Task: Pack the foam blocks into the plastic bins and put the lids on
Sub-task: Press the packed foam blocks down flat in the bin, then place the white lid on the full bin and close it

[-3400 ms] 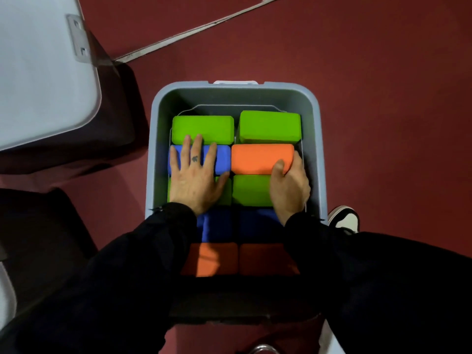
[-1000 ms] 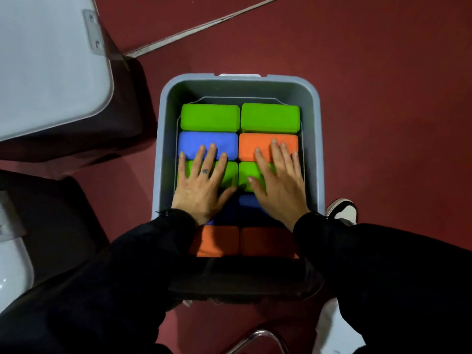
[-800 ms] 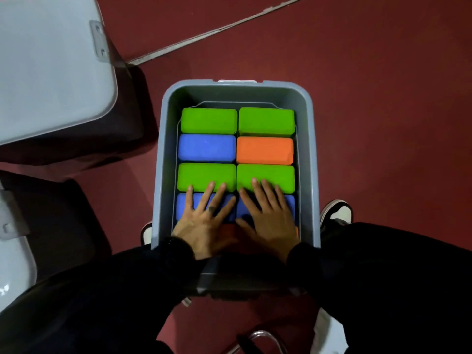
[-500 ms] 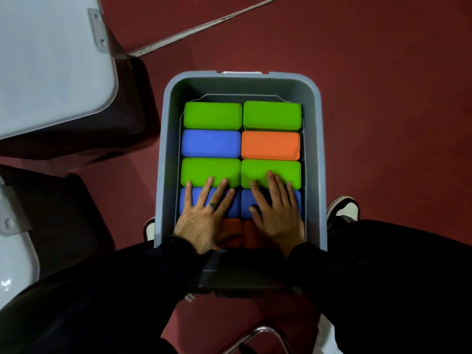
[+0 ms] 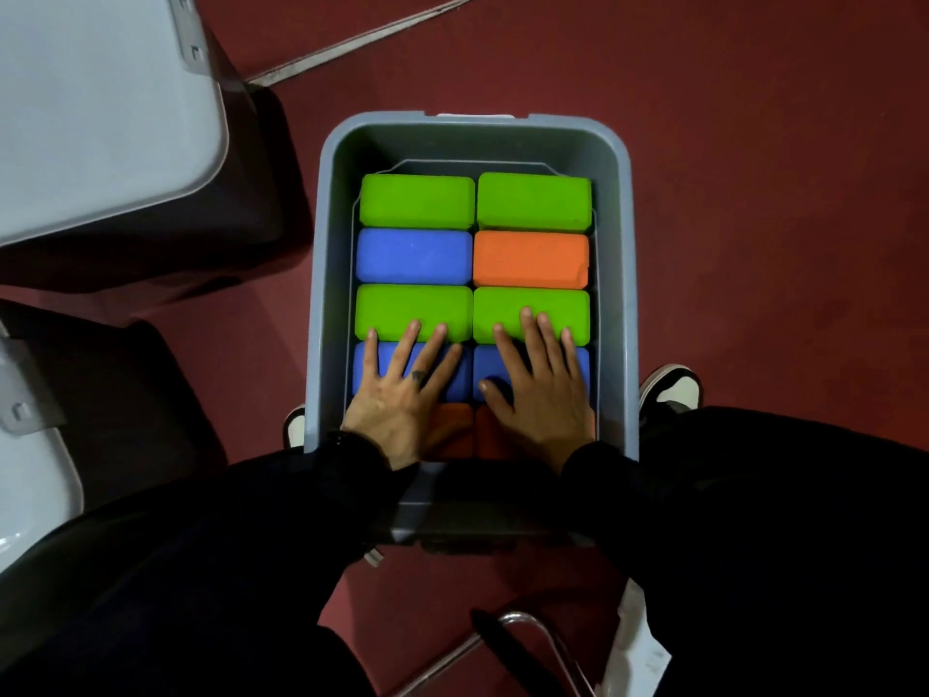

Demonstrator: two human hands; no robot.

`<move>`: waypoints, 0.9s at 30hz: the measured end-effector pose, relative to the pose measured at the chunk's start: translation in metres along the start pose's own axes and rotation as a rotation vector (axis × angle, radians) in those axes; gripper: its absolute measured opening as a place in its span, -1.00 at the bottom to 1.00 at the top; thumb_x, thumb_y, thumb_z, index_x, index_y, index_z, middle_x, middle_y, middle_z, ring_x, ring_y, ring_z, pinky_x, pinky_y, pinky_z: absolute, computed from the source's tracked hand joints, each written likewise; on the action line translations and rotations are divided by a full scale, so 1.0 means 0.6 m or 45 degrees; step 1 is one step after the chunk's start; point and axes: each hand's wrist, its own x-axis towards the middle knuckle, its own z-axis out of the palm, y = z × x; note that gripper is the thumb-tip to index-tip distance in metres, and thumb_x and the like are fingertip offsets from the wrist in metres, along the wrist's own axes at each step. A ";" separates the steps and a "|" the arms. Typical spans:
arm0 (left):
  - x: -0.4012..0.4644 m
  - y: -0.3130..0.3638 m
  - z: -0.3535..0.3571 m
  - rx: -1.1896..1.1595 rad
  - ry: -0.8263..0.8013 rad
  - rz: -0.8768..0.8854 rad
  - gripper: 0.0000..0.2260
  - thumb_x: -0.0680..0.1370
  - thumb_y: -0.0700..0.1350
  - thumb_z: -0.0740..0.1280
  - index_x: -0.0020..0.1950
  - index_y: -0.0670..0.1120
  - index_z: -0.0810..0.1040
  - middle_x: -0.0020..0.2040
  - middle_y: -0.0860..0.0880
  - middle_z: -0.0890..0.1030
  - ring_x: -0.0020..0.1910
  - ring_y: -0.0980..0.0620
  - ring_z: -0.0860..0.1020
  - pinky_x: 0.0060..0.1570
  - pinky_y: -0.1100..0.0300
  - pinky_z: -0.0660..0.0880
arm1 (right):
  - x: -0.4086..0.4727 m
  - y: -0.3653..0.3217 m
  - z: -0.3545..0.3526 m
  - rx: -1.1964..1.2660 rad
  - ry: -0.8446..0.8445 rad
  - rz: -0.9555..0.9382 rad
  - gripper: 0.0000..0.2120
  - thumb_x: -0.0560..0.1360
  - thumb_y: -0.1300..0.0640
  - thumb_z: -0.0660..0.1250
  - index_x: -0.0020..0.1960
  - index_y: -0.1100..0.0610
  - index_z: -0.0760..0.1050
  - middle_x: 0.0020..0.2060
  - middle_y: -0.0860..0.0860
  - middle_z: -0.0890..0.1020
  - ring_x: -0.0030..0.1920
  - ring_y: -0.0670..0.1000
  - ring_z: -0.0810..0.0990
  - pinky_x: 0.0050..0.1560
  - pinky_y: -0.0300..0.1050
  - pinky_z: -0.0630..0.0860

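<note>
Sleeves first, since they're nearest: both my arms in black sleeves [image 5: 251, 545] reach down into the grey bin [image 5: 321, 274] sitting on the dark red floor [image 5: 754, 193] right in front of me. My left hand [image 5: 397, 399] lies flat with fingers spread on the near blue block [image 5: 447, 379] of the left column, fingertips just reaching onto the green block [image 5: 402, 309] past it. My right hand [image 5: 543, 394] does the same on the right column, palm down on the other blue block [image 5: 580, 369], fingertips on its green neighbour [image 5: 553, 304]. Neither hand grips anything, they're just pressing flat, side by side with a small gap between them.

Under my wrists there are two orange blocks [image 5: 452, 430], mostly hidden in shadow. Further in, the left column has another blue block [image 5: 412, 256], the right one an orange block [image 5: 530, 259], and the far row is two green blocks [image 5: 417, 201] snug near the far wall. All blocks sit in two tight columns, touching. No lid on this bin.

My shoes [image 5: 673, 389] poke out on either side of the bin. Off to the left is a pale grey lid [image 5: 90, 118] resting on something dark, and another pale piece [image 5: 30, 470] nearer me at the left edge.
</note>
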 end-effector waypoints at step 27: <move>-0.082 0.123 -0.352 -0.383 0.335 -0.345 -0.69 0.61 0.07 0.19 0.23 -0.03 0.59 0.19 -0.10 0.61 0.11 -0.20 0.59 0.04 -0.10 0.55 | -0.058 -0.061 -0.420 0.239 -0.062 0.095 -0.74 0.60 -0.02 0.23 0.17 -0.04 0.64 0.15 0.01 0.70 0.16 0.21 0.62 0.02 0.06 0.54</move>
